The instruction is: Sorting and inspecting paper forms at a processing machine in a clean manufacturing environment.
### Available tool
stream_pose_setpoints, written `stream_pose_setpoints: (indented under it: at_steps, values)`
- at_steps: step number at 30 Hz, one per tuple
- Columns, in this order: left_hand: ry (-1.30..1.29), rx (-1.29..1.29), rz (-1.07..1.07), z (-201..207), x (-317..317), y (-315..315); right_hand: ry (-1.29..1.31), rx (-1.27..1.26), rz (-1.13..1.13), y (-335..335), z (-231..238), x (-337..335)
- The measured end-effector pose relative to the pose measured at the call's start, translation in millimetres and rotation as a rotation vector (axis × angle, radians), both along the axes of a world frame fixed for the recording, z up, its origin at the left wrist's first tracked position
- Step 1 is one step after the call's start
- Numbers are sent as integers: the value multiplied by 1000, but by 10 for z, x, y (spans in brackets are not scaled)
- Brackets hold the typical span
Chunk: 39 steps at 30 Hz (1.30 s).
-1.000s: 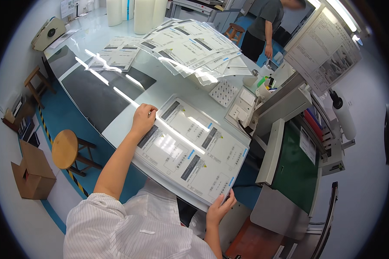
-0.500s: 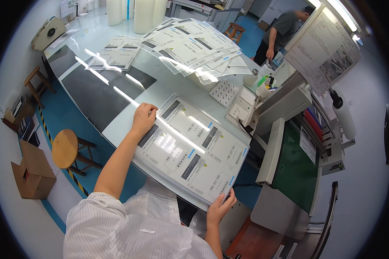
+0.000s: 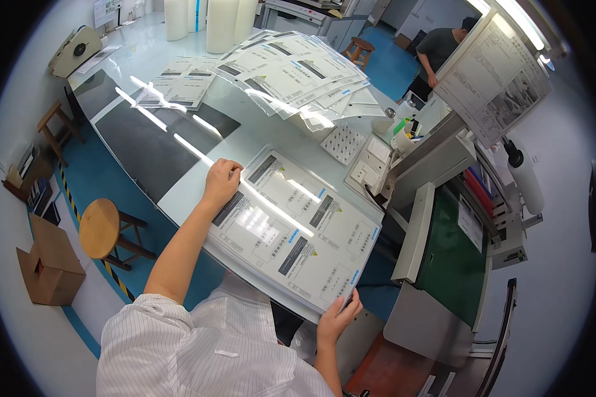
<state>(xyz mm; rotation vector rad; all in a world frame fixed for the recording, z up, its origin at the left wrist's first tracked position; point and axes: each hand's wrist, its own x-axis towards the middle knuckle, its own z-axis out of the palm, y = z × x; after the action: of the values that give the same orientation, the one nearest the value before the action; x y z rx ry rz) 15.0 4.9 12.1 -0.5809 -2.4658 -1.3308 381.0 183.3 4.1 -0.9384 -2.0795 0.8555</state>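
A stack of printed, glossy label sheets point(image 3: 341, 255) lies before me at the table's near edge, with a clear film-like margin around the print. My left hand point(image 3: 223, 182) is closed at the stack's left edge, thumb and fingers pinched together on the sheet. At the near right corner, my right hand point(image 3: 338, 317) grips the same sheet's edge, thumb on top and fingers along the side. How many layers each hand holds is hidden.
A fanned pile of printed sheets point(image 3: 298, 69) spreads at the back, beside a smaller pile point(image 3: 179, 83). White rolls point(image 3: 220, 25) stand behind. On the right are a power socket panel point(image 3: 369, 169), a pen cup point(image 3: 404, 137) and a green-bedded machine point(image 3: 451, 258). A co-worker point(image 3: 437, 56) stands beyond.
Both of my hands and the sheets stay practically where they were. In the background, the co-worker has shifted to the right and bent further forward.
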Motion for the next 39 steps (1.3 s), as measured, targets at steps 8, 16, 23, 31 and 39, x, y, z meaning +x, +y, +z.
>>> stream_pose_setpoints:
  at_steps: [8, 16, 23, 31, 39]
  values:
    - [-20, 28, -32, 51, -1, 14, 29, 0, -10, -27, -7, 7]
    - [10, 25, -57, -49, -43, -11, 24, 0, -27, -5, 26, -3]
    - [-49, -23, -97, -64, -90, -40, 16, 16, -28, 19, 20, 11]
    - [-49, -33, -115, -71, -87, -18, 46, -35, -49, 8, 17, 28]
    - [-55, -33, -98, -123, -118, -51, 18, -20, -45, 17, 57, 28]
